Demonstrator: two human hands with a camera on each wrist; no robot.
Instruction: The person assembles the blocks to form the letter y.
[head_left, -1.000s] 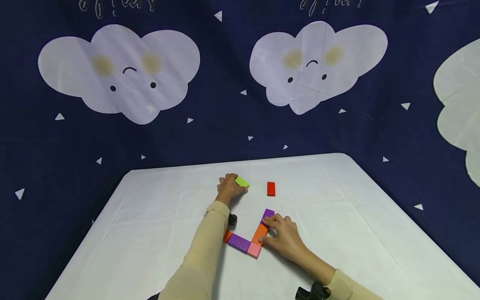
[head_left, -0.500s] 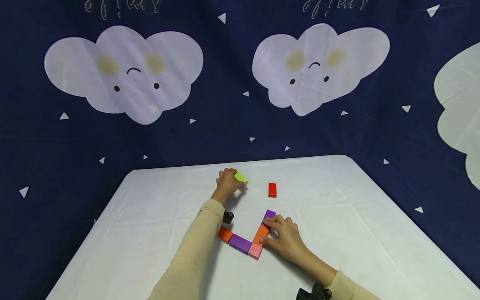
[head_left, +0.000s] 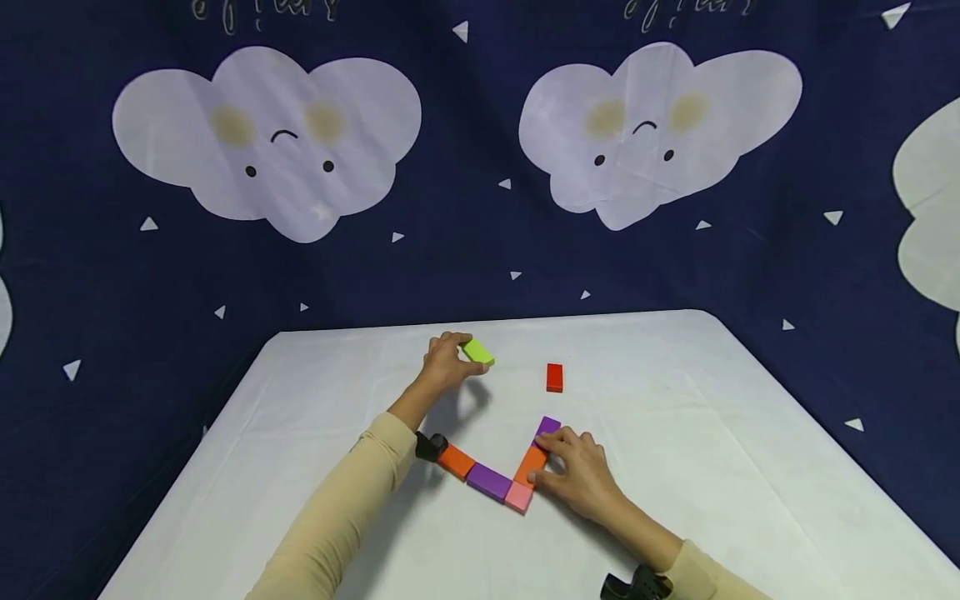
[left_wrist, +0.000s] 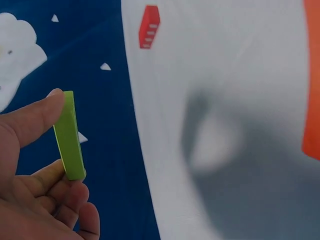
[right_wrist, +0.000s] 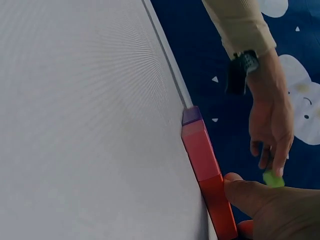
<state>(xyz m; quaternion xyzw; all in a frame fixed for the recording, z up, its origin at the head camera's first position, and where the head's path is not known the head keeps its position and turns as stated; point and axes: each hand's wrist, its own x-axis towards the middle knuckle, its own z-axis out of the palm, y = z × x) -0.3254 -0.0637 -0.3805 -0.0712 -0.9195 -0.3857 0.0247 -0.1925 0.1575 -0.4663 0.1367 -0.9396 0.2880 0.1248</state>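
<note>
My left hand [head_left: 447,364] pinches a lime green block [head_left: 477,352] between thumb and fingers, held above the far part of the table. The left wrist view shows the same green block [left_wrist: 70,137] gripped at its two ends. My right hand [head_left: 583,475] holds an orange block [head_left: 531,464], thumb and forefinger against its outer side. Beyond that sits a purple block [head_left: 550,426]. A pink block [head_left: 519,497] forms the near corner, joined leftward by another purple block [head_left: 488,482] and another orange block [head_left: 456,462]. The blocks make an L or V shape.
A red block [head_left: 554,377] lies alone on the white table [head_left: 637,517], toward the back. A dark blue cloth [head_left: 465,283] with clouds hangs behind. Black wrist cameras sit on both wrists; the left one [head_left: 431,447] hangs close to the left orange block's end.
My left hand has lifted the green block and shifted slightly left, and its shadow has spread. The left orange block shows more fully. My right hand stays at the row; the view has shifted slightly.
</note>
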